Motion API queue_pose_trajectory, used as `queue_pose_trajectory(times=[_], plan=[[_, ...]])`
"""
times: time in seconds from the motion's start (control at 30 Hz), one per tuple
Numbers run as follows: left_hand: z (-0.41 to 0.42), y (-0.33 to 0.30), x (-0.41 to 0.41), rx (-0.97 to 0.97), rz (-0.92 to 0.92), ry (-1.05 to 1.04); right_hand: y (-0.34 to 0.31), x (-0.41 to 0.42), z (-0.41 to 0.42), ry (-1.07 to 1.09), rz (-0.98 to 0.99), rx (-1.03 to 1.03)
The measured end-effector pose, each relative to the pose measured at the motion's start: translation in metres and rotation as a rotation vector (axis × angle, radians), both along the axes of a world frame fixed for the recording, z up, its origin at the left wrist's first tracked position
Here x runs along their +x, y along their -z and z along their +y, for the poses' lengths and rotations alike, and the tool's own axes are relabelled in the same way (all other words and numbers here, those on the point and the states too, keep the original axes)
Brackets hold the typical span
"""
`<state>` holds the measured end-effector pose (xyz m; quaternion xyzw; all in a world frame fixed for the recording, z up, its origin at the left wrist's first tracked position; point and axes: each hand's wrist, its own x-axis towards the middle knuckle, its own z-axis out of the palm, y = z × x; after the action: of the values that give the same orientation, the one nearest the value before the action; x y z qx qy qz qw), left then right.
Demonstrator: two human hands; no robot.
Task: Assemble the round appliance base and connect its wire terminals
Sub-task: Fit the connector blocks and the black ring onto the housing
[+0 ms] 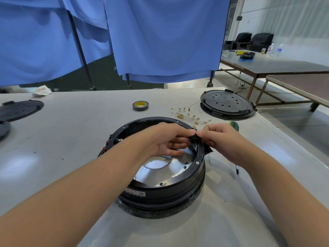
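Black small part (193, 136) mostly hidden btwn fingertips, type unclear, pinched by left hand (165, 139) and right hand (218, 138), both curled, over round base (178, 184) rim, screwdriver (234, 124) partly covered.

Two hands: left hand (165, 139), right hand (219, 138). One open round base (160, 189). One small black part (193, 137) pinched between both. One perforated black lid (227, 104) at right; two dark discs at left edge (19, 109), (3, 129). One tape roll (140, 105). One loose pile of terminal wires (187, 116), count unreadable. One green-handled screwdriver (234, 124).
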<state>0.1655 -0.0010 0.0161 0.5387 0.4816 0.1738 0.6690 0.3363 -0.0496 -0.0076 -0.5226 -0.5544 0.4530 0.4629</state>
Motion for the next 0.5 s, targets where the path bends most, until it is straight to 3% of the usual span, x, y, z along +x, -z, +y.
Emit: queue_pose_trajectory(times=[0.5], plan=[[0.0008, -0.003, 0.0012, -0.005, 0.013, 0.042, 0.002, 0.0011, 0.0043, -0.023, 0.1, -0.025]])
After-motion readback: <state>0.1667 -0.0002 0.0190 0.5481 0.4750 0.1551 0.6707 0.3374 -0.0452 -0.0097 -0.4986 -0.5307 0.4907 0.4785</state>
